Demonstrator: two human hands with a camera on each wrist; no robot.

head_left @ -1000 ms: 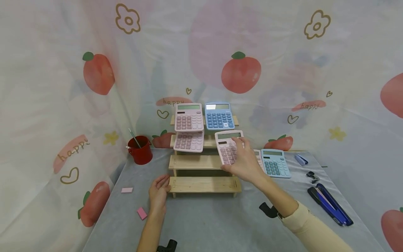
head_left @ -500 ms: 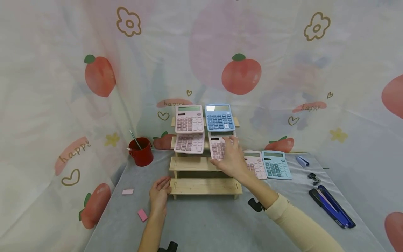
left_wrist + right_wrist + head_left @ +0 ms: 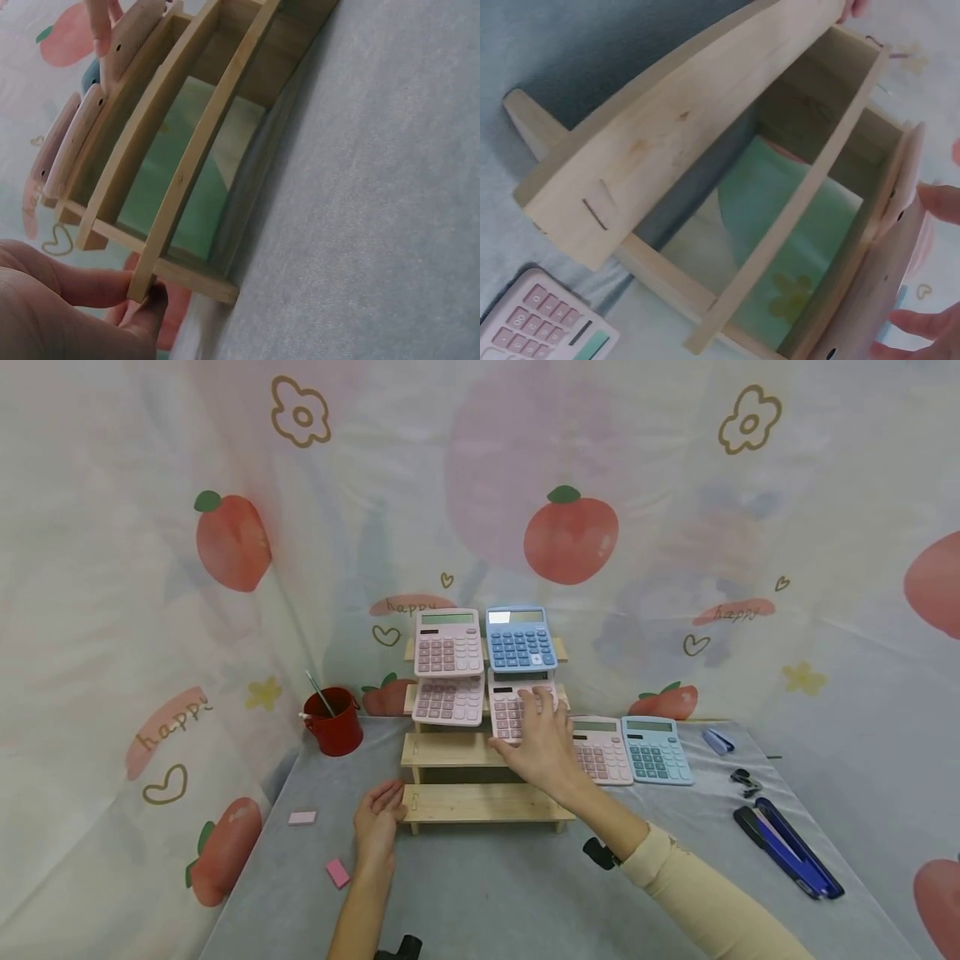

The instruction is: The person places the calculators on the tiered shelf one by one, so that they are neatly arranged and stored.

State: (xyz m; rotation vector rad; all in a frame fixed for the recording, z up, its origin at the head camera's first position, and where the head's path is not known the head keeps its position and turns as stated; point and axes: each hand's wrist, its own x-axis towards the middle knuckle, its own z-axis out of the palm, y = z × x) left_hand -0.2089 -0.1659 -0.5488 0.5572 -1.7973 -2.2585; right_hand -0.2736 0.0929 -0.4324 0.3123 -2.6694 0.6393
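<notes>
From the head view, the right hand [image 3: 542, 745] grips a pink calculator [image 3: 516, 706] and is seating it on the second tier of the stepped wooden rack [image 3: 487, 802], beside another pink one [image 3: 448, 700] and below a blue one [image 3: 521, 638]; the left hand [image 3: 377, 823] lies with relaxed fingers against the rack's lowest step at its left end. To do this well, I judge the bottom edge should settle fully on the shelf and lean back before the fingers let go, level with its neighbour. In the left wrist view, the fingertips [image 3: 142, 300] touch the corner of the bottom rail, so a steady press there should keep the light rack from sliding on the grey worktop [image 3: 375, 225]. In the right wrist view (taken from below and behind) the fingers [image 3: 937, 202] wrap the calculator's edge above the rail; release slowly, since a spare calculator [image 3: 540, 322] lies just beside the rack's foot.
</notes>
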